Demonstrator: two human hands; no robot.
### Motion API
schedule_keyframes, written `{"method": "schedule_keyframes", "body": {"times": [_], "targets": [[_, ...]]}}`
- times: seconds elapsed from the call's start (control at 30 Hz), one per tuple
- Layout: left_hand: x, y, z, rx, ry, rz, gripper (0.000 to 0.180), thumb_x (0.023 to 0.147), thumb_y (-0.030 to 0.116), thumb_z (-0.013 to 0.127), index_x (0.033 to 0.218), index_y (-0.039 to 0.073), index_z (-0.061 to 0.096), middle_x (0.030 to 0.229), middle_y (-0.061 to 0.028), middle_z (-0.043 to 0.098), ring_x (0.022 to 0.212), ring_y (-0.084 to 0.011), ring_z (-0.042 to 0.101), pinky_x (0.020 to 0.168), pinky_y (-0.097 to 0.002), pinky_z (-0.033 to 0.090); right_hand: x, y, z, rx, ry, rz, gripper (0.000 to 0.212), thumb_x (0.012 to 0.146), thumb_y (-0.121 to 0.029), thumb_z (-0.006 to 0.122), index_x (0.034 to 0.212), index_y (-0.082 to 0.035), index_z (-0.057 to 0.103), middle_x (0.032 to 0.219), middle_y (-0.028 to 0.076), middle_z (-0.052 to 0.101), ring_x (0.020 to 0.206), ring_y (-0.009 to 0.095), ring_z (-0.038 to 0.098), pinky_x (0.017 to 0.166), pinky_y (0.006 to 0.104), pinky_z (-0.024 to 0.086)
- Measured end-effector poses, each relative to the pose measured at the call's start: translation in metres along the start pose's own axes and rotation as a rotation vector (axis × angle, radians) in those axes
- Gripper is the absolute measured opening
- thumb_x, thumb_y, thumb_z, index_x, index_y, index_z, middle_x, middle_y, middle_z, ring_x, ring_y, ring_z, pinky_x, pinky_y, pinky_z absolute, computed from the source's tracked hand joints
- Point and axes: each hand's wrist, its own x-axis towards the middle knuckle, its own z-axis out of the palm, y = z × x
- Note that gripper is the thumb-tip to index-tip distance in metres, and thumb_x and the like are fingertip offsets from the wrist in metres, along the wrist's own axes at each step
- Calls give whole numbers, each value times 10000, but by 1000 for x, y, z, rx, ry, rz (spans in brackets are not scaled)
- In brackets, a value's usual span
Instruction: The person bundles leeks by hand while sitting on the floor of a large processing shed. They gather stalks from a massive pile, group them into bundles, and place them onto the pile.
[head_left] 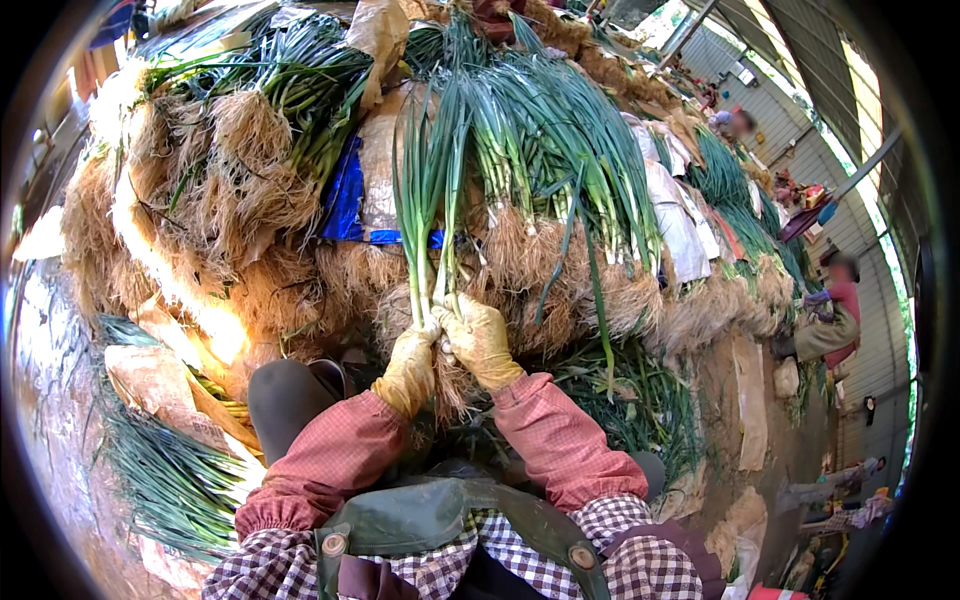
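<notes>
So both hands are working the same bunch of green onions (428, 215), and it's standing upright right in front of the person, in the middle of the view. The left hand (406, 372) is gripping the white stalks low down, and the right hand (480, 340) is pressing in right beside it, pretty much touching. Both are wearing yellowish gloves. The fingers are closing around the stalks on both sides, no wide gap anywhere. The pale roots (455, 385) are dangling below the grip, while the green tops are reaching up in front of the big heap.

On that heap, more green onions (560, 140) are lying to the right, with their roots hanging over the near edge. A blue sheet (345, 195) is poking out left of the held bunch, and farther left a mass of tan, hairy roots (225, 190) is spilling down. A white cloth (678, 225) is draping over the right part. Down at the lower left, another green bundle (165, 475) is lying by some brown paper (160, 385). Off to the right, a person in a red top (845, 310) is showing up in the background.
</notes>
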Motion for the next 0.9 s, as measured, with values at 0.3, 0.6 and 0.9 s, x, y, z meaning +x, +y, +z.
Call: {"method": "schedule_keyframes", "body": {"times": [0.3, 0.6, 0.9], "targets": [[-21, 29, 26, 380, -90, 265, 106, 846, 102, 565, 880, 20, 508, 647, -37, 532, 541, -113, 483, 505, -241, 405, -65, -44, -130, 341, 637, -577, 211, 917, -208, 460, 991, -19, 520, 691, 15, 526, 466, 12, 396, 354, 138, 356], [-32, 31, 44, 426, -159, 425, 112, 891, 118, 511, 938, 19, 487, 682, -67, 570, 593, -136, 546, 535, -236, 450, -96, 79, -136, -918, -178, -20, 338, 808, -291, 601, 1011, -22, 584, 899, 97, 621, 785, 178, 588, 654, 305, 471], [-36, 24, 44, 451, -187, -1, 262, 910, 292, 481, 838, 43, 522, 520, -48, 505, 375, -146, 443, 354, -239, 354, 155, -30, -40, -1315, 313, 111, 279, 874, -210, 526, 1089, -39, 476, 680, 19, 534, 524, 116, 502, 462, 287, 451]]}}
